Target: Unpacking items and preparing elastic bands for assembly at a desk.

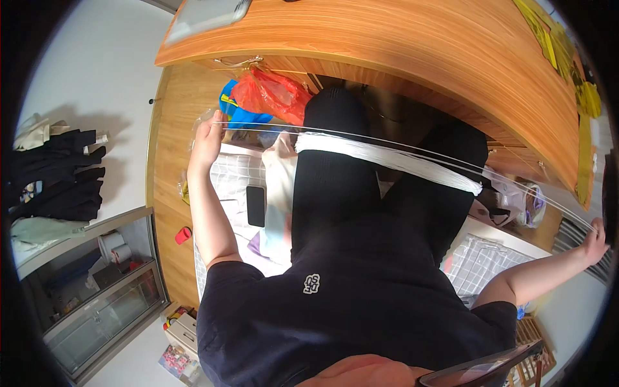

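My left hand (209, 137) is raised at the left, its fingers closed on thin white string (400, 147). Far out at the right, my right hand (596, 244) is closed on the other end. Two or more strands run taut between the hands, above my thighs. Across both thighs, just under the strands, lies a long white bundle (380, 159) that looks like a skein of the same string. Whether the strands join the bundle cannot be made out.
A wooden desk (387, 39) curves ahead of my knees, with a grey device (206, 19) on top. A red plastic bag (271, 93) hangs from its drawer handle. A black phone (256, 206) lies on the bed beside my left thigh. Yellow ribbon-like strips (583, 129) hang at the right.
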`<action>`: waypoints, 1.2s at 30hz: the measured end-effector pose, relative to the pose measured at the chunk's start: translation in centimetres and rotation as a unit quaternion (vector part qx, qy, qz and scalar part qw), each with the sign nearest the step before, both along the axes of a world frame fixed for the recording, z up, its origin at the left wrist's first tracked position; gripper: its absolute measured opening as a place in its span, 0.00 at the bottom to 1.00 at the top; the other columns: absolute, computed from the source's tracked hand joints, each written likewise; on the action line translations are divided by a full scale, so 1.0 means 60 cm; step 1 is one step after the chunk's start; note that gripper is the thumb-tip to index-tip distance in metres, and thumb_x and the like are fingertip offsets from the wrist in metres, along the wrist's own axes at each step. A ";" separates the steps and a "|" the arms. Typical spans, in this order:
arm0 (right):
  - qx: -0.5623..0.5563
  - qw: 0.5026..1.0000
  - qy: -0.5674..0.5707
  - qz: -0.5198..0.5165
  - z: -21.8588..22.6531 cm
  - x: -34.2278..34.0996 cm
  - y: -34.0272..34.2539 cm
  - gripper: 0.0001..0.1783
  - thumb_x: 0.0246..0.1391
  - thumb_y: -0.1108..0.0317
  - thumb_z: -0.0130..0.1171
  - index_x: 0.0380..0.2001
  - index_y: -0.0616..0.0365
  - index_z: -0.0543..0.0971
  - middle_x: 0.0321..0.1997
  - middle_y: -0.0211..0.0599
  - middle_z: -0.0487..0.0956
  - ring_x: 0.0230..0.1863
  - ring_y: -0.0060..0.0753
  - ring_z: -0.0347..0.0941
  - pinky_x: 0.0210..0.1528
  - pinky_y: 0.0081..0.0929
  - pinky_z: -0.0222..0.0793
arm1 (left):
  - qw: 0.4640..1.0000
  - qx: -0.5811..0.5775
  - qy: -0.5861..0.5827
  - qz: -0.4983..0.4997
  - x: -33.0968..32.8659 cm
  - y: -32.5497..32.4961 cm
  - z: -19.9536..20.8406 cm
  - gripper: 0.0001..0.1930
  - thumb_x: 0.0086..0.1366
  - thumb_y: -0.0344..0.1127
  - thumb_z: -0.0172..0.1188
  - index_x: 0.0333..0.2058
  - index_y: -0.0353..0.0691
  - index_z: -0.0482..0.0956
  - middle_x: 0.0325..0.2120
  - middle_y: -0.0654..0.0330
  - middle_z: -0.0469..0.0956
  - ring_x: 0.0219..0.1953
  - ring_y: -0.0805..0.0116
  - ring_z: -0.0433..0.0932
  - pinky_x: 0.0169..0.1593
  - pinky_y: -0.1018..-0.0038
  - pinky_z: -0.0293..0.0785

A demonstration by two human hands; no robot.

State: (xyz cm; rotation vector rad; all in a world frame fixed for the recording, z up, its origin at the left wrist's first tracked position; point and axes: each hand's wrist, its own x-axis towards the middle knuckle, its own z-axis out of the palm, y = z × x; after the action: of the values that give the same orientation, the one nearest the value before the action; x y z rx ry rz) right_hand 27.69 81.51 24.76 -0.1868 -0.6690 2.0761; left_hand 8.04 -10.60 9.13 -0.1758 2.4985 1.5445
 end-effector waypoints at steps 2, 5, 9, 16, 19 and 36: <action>0.213 0.934 -0.262 -0.119 0.006 0.019 0.043 0.24 0.60 0.62 0.40 0.51 0.75 0.65 0.45 0.49 0.67 0.48 0.40 0.61 0.51 0.37 0.57 | 1.000 -0.015 -0.011 -0.003 0.000 -0.016 -0.024 0.24 0.74 0.51 0.43 0.24 0.40 0.70 0.20 0.72 0.62 0.24 0.80 0.57 0.28 0.79 0.56; 0.215 0.943 -0.052 0.248 -0.013 -0.006 -0.031 0.34 0.56 0.56 0.48 0.57 0.72 0.61 0.42 0.44 0.69 0.41 0.36 0.61 0.46 0.34 0.57 | 0.994 -0.094 -0.039 -0.026 0.014 -0.031 -0.046 0.25 0.74 0.52 0.42 0.25 0.37 0.72 0.20 0.69 0.65 0.27 0.77 0.63 0.32 0.75 0.63; 0.134 0.890 0.011 0.436 -0.030 -0.046 -0.253 0.37 0.54 0.51 0.58 0.59 0.69 0.65 0.47 0.43 0.77 0.42 0.35 0.73 0.46 0.26 0.70 | 0.851 -0.477 -0.166 -0.140 0.053 -0.088 -0.073 0.23 0.65 0.54 0.55 0.36 0.36 0.80 0.36 0.51 0.79 0.42 0.57 0.78 0.50 0.63 0.71; 0.113 0.616 -0.166 0.762 -0.208 -0.107 -0.706 0.45 0.58 0.44 0.55 0.65 0.66 0.53 0.15 0.15 0.55 0.16 0.11 0.50 0.20 0.16 0.45 | 0.907 -0.259 0.257 -0.210 0.112 0.276 0.058 0.22 0.52 0.45 0.69 0.45 0.45 0.80 0.57 0.54 0.69 0.60 0.53 0.64 0.62 0.54 0.54; 0.079 0.571 -0.163 0.801 -0.261 -0.099 -0.802 0.34 0.58 0.54 0.51 0.63 0.59 0.59 0.20 0.16 0.58 0.19 0.10 0.51 0.22 0.15 0.45 | 0.893 -0.089 0.239 -0.371 0.162 0.382 0.105 0.22 0.46 0.41 0.71 0.42 0.43 0.82 0.54 0.58 0.72 0.57 0.52 0.66 0.59 0.58 0.58; 0.009 0.601 -0.227 0.766 -0.295 -0.091 -0.812 0.11 0.64 0.62 0.47 0.45 0.53 0.73 0.19 0.16 0.56 0.19 0.10 0.48 0.21 0.14 0.41 | 0.930 0.312 0.073 -0.180 0.156 0.368 -0.013 0.03 0.53 0.26 0.66 0.28 0.35 0.84 0.29 0.56 0.81 0.36 0.64 0.74 0.41 0.71 0.69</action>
State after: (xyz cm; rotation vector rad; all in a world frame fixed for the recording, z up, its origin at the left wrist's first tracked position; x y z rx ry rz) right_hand 22.21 32.78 7.08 -0.1105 -1.4902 3.7462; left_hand 17.41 11.50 8.34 0.4779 1.8493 2.1221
